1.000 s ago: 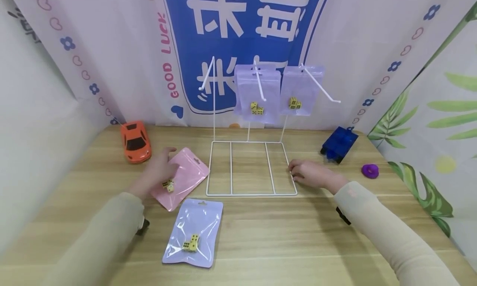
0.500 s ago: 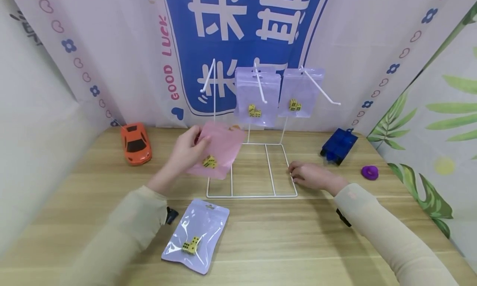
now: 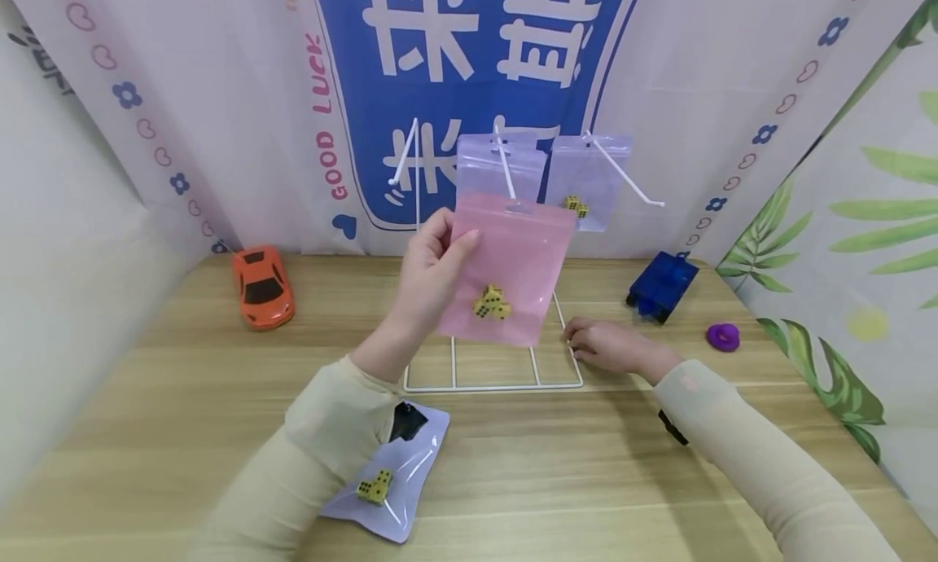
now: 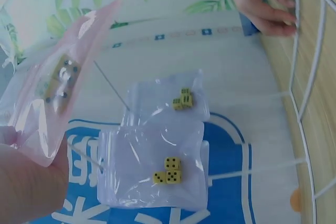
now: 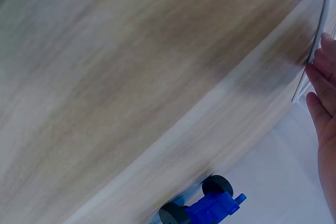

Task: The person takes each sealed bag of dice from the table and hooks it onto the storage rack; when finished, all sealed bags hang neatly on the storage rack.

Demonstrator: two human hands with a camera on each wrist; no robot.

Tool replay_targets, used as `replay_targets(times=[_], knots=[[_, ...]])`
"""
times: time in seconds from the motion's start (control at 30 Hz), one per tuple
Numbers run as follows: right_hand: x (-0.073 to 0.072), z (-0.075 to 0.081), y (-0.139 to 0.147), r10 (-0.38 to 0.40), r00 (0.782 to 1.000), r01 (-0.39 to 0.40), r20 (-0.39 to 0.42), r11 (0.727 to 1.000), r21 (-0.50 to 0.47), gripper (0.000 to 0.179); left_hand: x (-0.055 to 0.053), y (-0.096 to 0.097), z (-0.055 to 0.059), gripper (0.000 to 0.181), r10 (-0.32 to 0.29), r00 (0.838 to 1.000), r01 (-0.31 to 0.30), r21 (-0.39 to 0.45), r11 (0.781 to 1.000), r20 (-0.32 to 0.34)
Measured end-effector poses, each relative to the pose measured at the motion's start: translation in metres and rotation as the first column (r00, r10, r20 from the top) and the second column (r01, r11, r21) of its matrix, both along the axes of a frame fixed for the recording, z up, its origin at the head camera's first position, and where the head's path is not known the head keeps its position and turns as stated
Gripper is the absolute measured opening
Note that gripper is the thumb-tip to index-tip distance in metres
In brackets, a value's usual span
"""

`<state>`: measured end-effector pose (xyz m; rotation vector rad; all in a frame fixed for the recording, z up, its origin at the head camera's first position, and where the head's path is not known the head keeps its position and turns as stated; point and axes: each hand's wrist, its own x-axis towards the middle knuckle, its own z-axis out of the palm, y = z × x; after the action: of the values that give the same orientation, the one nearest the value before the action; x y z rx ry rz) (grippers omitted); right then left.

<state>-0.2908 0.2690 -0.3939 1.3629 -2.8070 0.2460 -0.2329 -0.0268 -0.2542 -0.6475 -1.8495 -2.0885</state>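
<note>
My left hand (image 3: pixel 428 273) pinches a pink zip bag (image 3: pixel 523 252) by its left edge, thumb in front. Yellow dice (image 3: pixel 491 303) show inside it. The bag is raised upright, its top hole overlapping the tip of the middle hook (image 3: pixel 506 167) in the head view. On that hook hang lavender zip bags (image 4: pixel 136 156) with dice; another lavender bag (image 3: pixel 597 167) hangs from the right hook (image 3: pixel 623 167). The left hook (image 3: pixel 403 156) bears no bag. My right hand (image 3: pixel 611 346) holds the right side of the white wire rack's base (image 3: pixel 494 388) at its fingertips.
One more lavender bag (image 3: pixel 421 464) with dice lies on the table (image 3: pixel 572 480), partly under my left forearm. An orange toy car (image 3: pixel 264 289) stands at the back left. At the right are a blue toy vehicle (image 3: pixel 663 285) and a small purple ring-shaped object (image 3: pixel 723 337).
My left hand has picked up the pink bag from the table left of the rack and carried it up and right to the middle hook. The right hand has stayed at the base.
</note>
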Motion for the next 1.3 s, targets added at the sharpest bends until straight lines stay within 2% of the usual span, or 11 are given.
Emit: replay_targets(times=[0.23,0.33,0.43,0.53,0.73,0.93,1.17,1.3], knots=[[-0.001,0.001,0.001,-0.002,1.000,0.002,-0.003,1.000,-0.002,0.006,-0.006,0.013,0.003,0.006,0.022,0.996,-0.026,0.049,0.998,0.081],[-0.002,0.001,0.001,0.000,1.000,0.000,-0.001,1.000,-0.009,0.006,-0.009,0.013,0.002,0.005,0.045,0.991,-0.050,0.039,0.998,0.122],[-0.002,0.002,0.001,0.000,1.000,0.000,0.001,1.000,-0.011,0.005,-0.015,0.012,-0.001,0.006,0.083,0.988,-0.085,0.016,0.996,0.127],[-0.002,0.001,0.002,-0.002,1.000,0.002,0.000,1.000,-0.009,0.005,-0.024,0.012,-0.003,0.008,0.127,0.986,-0.126,-0.017,0.992,0.106],[0.000,0.003,0.002,0.016,1.000,-0.016,0.003,1.000,-0.017,0.005,-0.049,0.010,-0.004,0.010,0.217,0.975,-0.211,-0.111,0.971,0.047],[0.001,0.003,0.004,0.015,1.000,-0.015,0.000,1.000,-0.001,0.005,-0.068,0.010,0.000,0.011,0.243,0.968,-0.228,-0.182,0.957,0.065],[0.002,0.003,0.001,0.022,1.000,-0.022,0.007,1.000,-0.008,0.006,-0.085,0.012,0.001,0.011,0.249,0.960,-0.229,-0.149,0.962,0.131],[0.002,0.003,0.001,0.012,1.000,-0.012,0.019,1.000,-0.008,0.006,-0.090,0.015,0.002,0.011,0.255,0.958,-0.238,-0.128,0.963,0.132]])
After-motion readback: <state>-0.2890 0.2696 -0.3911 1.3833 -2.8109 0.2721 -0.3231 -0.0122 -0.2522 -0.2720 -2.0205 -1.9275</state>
